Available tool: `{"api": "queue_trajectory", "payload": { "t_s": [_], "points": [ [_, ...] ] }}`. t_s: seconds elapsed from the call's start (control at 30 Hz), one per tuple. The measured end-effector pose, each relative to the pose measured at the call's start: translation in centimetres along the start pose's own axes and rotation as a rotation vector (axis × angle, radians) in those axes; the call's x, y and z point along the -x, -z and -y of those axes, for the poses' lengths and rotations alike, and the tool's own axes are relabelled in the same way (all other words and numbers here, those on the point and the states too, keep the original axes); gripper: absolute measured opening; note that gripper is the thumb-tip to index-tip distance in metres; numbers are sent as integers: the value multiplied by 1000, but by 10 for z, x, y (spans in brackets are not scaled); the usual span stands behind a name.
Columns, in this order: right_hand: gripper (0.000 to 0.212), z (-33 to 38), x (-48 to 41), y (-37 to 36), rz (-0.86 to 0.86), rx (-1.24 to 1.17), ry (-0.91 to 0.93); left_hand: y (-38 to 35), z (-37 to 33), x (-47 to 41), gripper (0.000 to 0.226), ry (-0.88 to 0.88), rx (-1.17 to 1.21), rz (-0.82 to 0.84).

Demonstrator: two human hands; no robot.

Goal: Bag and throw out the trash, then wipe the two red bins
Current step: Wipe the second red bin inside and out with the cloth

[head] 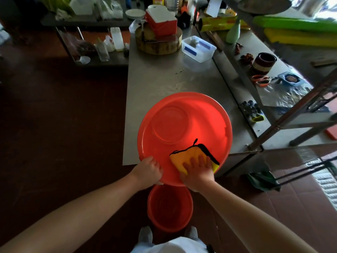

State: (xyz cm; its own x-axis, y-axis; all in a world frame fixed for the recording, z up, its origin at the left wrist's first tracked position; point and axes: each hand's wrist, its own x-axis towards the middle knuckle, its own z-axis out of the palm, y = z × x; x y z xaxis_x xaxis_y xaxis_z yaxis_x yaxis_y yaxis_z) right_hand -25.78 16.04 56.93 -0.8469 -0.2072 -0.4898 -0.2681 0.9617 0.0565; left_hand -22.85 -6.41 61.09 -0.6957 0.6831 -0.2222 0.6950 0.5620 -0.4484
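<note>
The large red bin (200, 121) sits at the near end of the steel counter (155, 75), its near rim jutting past the counter's edge toward the person, its open side facing the camera. The left hand (148, 169) grips that rim at the near left, fingers curled over the lip. Just beside it, the right hand (197, 172) lies flat inside the bin with fingers spread and straight, pressing a yellow cloth (191, 154) with black edging against the near inner wall. Directly below, the smaller red bin (169, 207) stands upright on the dark reddish floor (63, 106), just in front of the person's shoes (145, 234). Farther along the counter stand a clear plastic tub (197, 49) and a round wooden chopping block (158, 44) with a red-and-white box (161, 21) resting on it. To the right, a metal rack (291, 114) rises over a second steel surface strewn with small items, among them orange-handled scissors (260, 80).
</note>
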Motion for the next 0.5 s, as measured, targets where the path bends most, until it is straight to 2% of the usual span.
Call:
{"api": "queue_trajectory", "payload": {
  "t_s": [0.1,0.17,0.2,0.27,0.37,0.5],
  "points": [
    [72,36,12,-5,60,-173,15,0,-1,-4,48,8,-43,-3],
    [68,48,17,-4,53,-257,55,-1,2,-2,37,61,-32,-5],
    [66,48,19,-3,33,-275,74,-3,3,-1,39,78,-3,-12],
    [63,37,23,-1,-35,-230,116,-10,5,0,51,80,33,-42],
    [58,3,19,4,-151,-22,149,-15,5,2,60,81,50,-97],
    [60,-30,10,16,-89,99,70,-12,3,-3,61,56,26,-120]
  ]
}}
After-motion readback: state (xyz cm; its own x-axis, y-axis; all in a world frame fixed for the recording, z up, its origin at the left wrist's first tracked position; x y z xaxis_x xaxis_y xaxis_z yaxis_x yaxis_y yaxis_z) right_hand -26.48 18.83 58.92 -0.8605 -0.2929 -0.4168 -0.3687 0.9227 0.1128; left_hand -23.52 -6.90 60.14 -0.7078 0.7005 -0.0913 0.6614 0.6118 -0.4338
